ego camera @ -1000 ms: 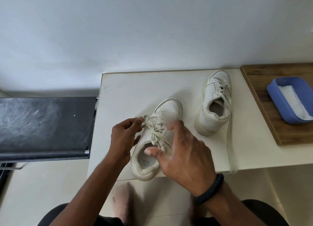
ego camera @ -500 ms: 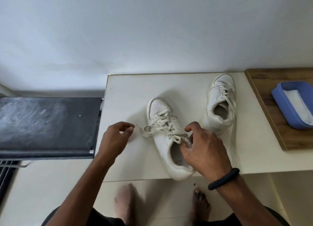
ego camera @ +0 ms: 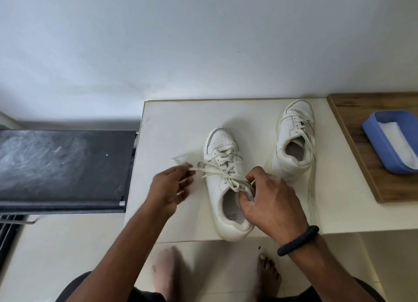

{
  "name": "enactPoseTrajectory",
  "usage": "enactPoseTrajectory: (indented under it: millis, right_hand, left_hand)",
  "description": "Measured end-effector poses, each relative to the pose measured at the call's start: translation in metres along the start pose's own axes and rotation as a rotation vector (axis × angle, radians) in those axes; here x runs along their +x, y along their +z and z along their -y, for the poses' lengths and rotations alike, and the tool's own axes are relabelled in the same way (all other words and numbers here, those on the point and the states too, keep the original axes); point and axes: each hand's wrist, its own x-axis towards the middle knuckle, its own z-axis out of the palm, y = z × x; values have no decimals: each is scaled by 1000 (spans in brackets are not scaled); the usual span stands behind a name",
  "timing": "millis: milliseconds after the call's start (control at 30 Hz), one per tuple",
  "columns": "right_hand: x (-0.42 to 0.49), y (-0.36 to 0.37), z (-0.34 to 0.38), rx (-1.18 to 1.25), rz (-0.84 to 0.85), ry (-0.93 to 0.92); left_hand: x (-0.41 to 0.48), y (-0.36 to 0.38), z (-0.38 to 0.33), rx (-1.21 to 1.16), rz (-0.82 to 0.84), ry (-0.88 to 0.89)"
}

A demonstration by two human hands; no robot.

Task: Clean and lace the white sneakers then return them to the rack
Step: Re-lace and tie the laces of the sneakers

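Head view: near sneaker (ego camera: 220,166) sits on tabletop (ego camera: 172,125), heel at the front edge. Right hand (ego camera: 271,202) fingers grip its tongue, left hand (ego camera: 169,188) pinches lace end (ego camera: 201,164) (blurred). A hard sideways tug could drag the sneaker off or unthread the eyelets.

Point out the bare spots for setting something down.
Free: the white table's back-left corner, between its far and left edges and the near sneaker's toe; the wooden board's near end, in front of the blue tray. Crowded: the front middle, where the left hand and right hand work the lace, and the right strip, where the far sneaker's loose lace trails.
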Motion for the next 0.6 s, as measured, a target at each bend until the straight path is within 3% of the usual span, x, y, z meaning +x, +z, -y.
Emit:
enactPoseTrajectory:
  millis: [133, 333, 600]
  right_hand:
    - [0, 0, -1, -9, 6, 1]
    - [0, -2, -2, -18, 16, -3]
    - [1, -6, -3, -32, 35, 7]
  left_hand:
    - [-1, -8, -17, -200, -17, 172]
    - [-37, 2, -39, -164, 109, 499]
    - [-55, -11, -52, -328, 90, 646]
